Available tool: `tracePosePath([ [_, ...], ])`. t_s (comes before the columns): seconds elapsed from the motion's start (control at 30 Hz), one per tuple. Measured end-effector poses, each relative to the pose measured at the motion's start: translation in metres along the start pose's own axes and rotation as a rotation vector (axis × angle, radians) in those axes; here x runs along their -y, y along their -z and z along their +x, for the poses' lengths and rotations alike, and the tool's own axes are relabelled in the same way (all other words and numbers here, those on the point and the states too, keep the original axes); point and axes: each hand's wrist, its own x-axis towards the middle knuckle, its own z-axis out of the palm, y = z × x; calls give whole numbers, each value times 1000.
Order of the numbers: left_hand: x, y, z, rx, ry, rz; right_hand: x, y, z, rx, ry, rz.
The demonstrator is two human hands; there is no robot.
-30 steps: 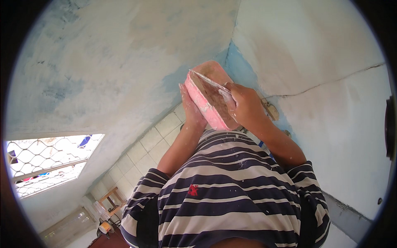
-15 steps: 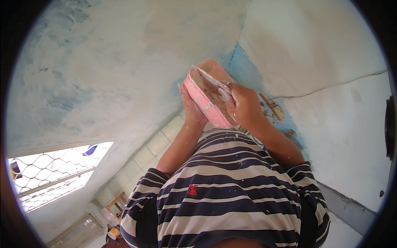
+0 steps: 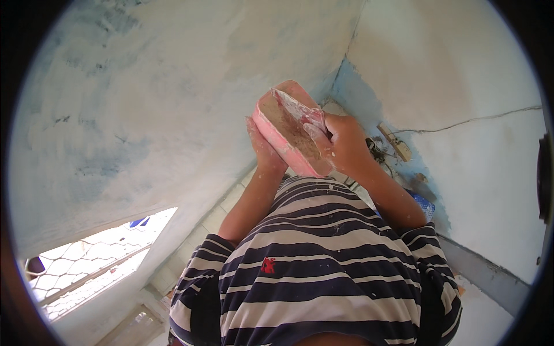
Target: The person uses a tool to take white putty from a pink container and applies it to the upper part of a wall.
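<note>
- Since half a second earlier, the view had swung so that the mesh-covered window (image 3: 86,271) sat lower and further left, while the pink tray (image 3: 288,130) and both hands kept their place above the striped shirt (image 3: 311,271).
- At chest height, the left hand (image 3: 262,151) cupped the tray from beneath, its fingers hidden behind the plastic; how tightly it gripped could not be told.
- Curled closed around a plaster-caked blade (image 3: 297,109), the right hand (image 3: 346,141) pressed it into the tray's hollow, where a brownish-grey smear lined the bottom.
- Tilted steeply, the tray's open face leaned toward the right hand; any loose compound could have slid off its lower edge onto the shirt, a likely outcome if the tilt grew.
- With support coming from one palm below, a hard scrape from the blade might have pushed the tray out of that hold.
- Behind the hands, a patchy blue-and-white wall (image 3: 144,115) met a paler wall (image 3: 461,75) at a corner; a thin cable (image 3: 479,118) and a small fitting (image 3: 395,141) lay near the right forearm, and a wide elbow swing could have snagged them.
- Below, a tiled floor (image 3: 213,219) showed between arm and wall, where falling material would have landed.
</note>
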Motion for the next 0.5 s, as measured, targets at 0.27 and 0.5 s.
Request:
tracePosePath([
  [0.27, -12, -1, -2, 30, 36, -35, 17, 3, -10, 38, -140, 18],
  [0.5, -28, -2, -5, 54, 54, -47, 35, -10, -6, -209, -110, 57],
])
